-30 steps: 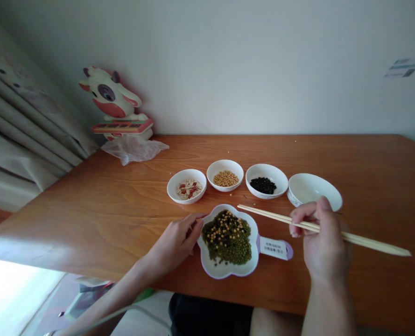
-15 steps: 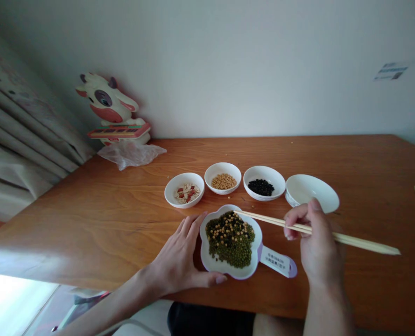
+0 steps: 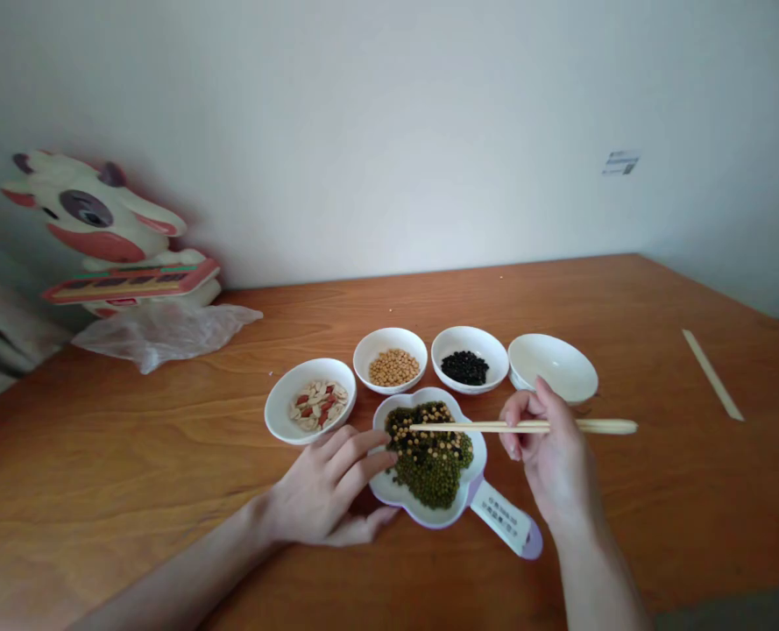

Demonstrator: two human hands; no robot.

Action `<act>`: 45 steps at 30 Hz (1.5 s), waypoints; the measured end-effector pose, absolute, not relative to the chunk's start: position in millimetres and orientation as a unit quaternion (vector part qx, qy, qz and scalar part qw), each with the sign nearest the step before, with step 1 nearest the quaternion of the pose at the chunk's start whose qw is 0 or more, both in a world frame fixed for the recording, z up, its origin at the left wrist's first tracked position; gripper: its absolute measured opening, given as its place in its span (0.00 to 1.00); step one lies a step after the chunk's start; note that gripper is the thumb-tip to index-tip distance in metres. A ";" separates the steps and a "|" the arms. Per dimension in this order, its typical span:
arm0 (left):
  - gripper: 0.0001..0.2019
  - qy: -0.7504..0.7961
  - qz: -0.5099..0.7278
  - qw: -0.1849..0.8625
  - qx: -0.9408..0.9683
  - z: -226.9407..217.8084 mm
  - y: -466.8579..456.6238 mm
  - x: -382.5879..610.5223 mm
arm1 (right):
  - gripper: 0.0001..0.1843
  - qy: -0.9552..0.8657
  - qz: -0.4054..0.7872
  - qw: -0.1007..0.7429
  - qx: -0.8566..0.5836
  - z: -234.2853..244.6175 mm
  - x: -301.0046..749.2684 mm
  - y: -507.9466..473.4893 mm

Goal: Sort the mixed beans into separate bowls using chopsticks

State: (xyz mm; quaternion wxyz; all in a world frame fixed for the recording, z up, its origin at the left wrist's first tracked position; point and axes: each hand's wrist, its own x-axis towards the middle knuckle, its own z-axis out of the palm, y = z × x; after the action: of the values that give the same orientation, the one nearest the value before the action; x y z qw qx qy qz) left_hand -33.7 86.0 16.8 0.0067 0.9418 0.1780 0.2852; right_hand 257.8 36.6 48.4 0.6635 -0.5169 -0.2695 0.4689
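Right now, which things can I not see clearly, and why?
All in the head view:
Rightmost bowl: near rim partly behind right hand.
Dish: left rim partly under left hand.
Chopsticks: tips too small to tell whether they grip anything.
Wall label: print too small to read.
Curtain: blurred, cut off by left edge.

Soft, muted light; blurred curtain

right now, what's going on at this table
A person's right hand holds chopsticks, their tips over the mixed beans in a flower-shaped dish. The left hand is at the dish's left side, fingers over its rim. Beyond the dish stand four white bowls: one with pale and reddish pieces, one with yellow beans, one black beans, and one partly behind the right hand.
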 end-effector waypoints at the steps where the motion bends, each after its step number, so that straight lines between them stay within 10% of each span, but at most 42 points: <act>1: 0.24 0.162 0.301 0.016 0.940 15.2 85.8 -36.9 | 0.32 -0.271 0.467 0.664 -0.517 47.9 256.2 36.9; 6: 0.05 0.165 0.291 0.154 0.930 15.2 75.2 -47.8 | 0.33 -0.270 0.439 0.688 -0.511 42.3 245.2 40.1; 17: 0.18 0.316 0.177 0.300 0.883 19.0 77.1 -49.6 | 0.30 -0.199 0.474 0.701 -0.495 39.5 234.0 37.7; 45: 0.13 0.234 0.279 0.271 0.891 1.9 72.5 -56.6 | 0.39 -0.552 0.339 0.478 -0.593 101.6 213.9 45.5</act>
State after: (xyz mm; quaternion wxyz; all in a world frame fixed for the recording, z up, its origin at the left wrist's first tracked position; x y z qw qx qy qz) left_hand -56.6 72.5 1.9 0.2705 0.8912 0.2343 0.2788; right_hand 213.9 45.5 101.6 0.4782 -0.5930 -0.5520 0.3391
